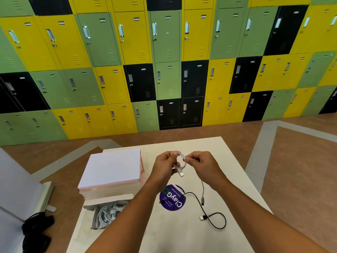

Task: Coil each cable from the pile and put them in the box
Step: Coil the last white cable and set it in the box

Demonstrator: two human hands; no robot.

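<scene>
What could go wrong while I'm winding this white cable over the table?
The coiled white cable is pinched between the left hand and right hand; if either grip loosens it may spring open. Its loose tail hangs near the black cable on the table, so they could tangle. The box already holds white cables; a slack coil might snag there.
</scene>
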